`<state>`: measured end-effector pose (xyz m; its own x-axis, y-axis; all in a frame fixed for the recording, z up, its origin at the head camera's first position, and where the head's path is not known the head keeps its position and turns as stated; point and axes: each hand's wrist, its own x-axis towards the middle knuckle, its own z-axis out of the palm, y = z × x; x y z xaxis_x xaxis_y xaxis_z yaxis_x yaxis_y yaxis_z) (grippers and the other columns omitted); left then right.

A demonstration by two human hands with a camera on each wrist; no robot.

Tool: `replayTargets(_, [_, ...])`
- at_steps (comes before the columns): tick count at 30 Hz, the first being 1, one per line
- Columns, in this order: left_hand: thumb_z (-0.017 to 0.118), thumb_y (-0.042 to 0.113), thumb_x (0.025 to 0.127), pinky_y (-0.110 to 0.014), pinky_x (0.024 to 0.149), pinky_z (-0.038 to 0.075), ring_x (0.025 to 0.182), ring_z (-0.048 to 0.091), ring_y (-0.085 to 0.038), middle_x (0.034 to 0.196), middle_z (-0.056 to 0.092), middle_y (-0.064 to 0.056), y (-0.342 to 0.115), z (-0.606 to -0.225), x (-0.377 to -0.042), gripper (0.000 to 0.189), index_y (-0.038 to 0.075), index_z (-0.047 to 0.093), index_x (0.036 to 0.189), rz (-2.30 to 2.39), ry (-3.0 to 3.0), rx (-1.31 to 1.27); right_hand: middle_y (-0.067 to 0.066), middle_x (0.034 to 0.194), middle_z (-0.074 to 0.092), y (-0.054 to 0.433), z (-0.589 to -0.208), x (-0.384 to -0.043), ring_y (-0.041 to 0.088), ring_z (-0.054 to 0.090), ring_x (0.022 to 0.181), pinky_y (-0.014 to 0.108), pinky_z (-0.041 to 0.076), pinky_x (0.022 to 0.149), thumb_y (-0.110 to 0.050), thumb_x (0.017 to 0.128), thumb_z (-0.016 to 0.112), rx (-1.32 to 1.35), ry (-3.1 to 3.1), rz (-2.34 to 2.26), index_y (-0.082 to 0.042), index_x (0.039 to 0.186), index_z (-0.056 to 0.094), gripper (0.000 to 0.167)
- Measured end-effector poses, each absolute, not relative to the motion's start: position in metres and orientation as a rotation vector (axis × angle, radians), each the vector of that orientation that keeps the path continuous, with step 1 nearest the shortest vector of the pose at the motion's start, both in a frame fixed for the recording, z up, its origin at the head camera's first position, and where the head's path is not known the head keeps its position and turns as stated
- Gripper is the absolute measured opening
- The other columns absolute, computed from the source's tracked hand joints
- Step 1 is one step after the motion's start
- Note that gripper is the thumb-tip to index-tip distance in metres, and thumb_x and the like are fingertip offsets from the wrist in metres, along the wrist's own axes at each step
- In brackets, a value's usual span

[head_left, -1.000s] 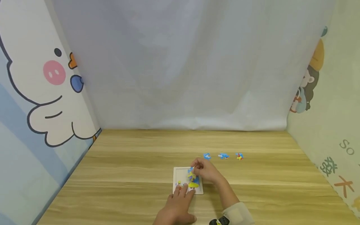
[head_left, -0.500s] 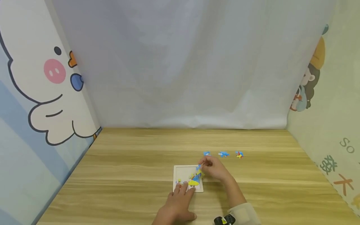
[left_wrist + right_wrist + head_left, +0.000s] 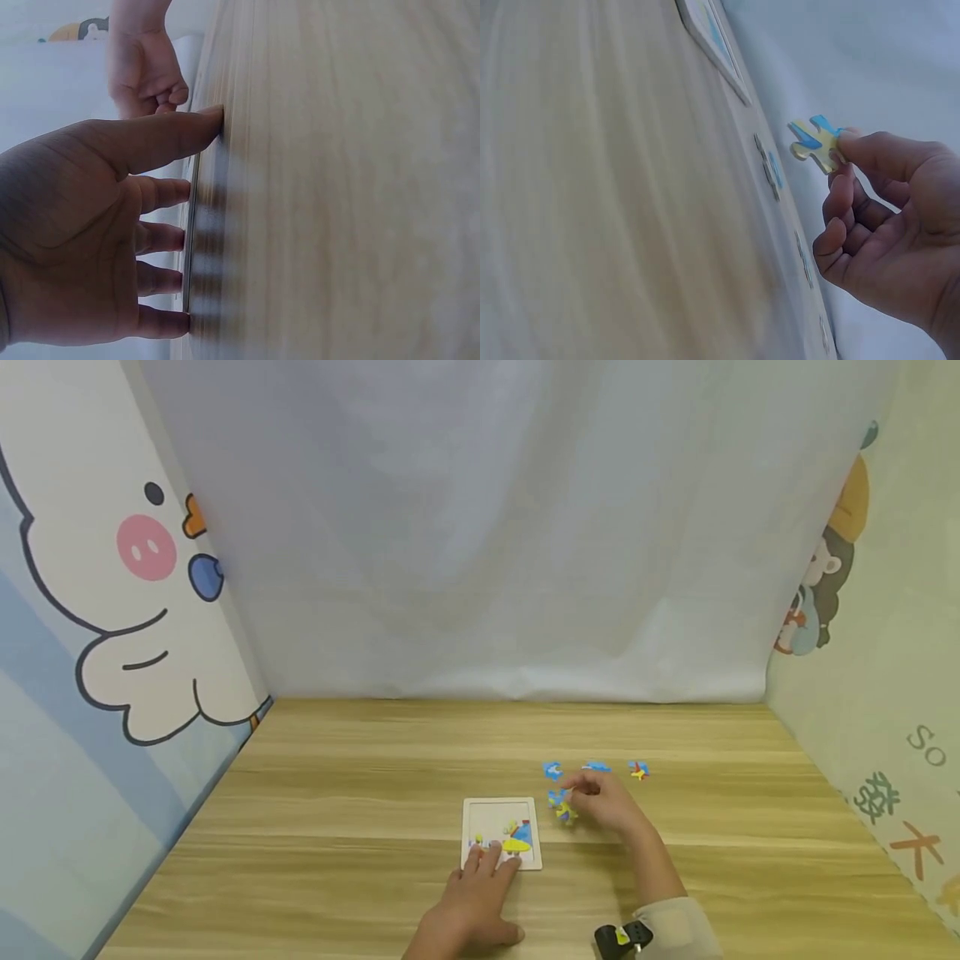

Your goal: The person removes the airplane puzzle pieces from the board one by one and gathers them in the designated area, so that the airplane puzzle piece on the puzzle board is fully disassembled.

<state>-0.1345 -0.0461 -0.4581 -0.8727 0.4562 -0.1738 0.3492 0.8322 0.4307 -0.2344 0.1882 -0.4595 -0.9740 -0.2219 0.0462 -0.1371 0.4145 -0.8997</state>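
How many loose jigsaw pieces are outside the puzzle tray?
4. The right hand pinches one jigsaw piece; three lie in a row farther back: left piece, middle piece partly hidden by that hand, right piece. Others could be hidden.

The held puzzle piece (image 3: 815, 142) is pale yellow with blue patches. The leftmost loose piece (image 3: 552, 770) is blue and white, the rightmost loose piece (image 3: 638, 769) blue, red and yellow; the middle piece (image 3: 597, 767), partly covered, seems mostly blue. The puzzle board (image 3: 487, 819) is cream, with blue, yellow and a little red. The tabletop (image 3: 337, 777) shows streaked yellow-brown wood grain; the curtain (image 3: 480, 552) is pale grey.
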Motion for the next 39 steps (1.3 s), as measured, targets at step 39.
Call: replayTargets(39, [0.076,0.036,0.070,-0.060,0.098,0.026,0.133,0.020,-0.041,0.146,0.028,-0.017,-0.047,-0.456,-0.134,0.081,0.010,0.042,0.138,0.553,2.711,0.623,0.010,0.084,0.063,0.240,-0.471,-0.257,0.019,0.053,0.072,0.027,0.045,0.060,-0.005,0.082,0.066,0.009,2.798,-1.393,0.005,0.094,0.068,0.016])
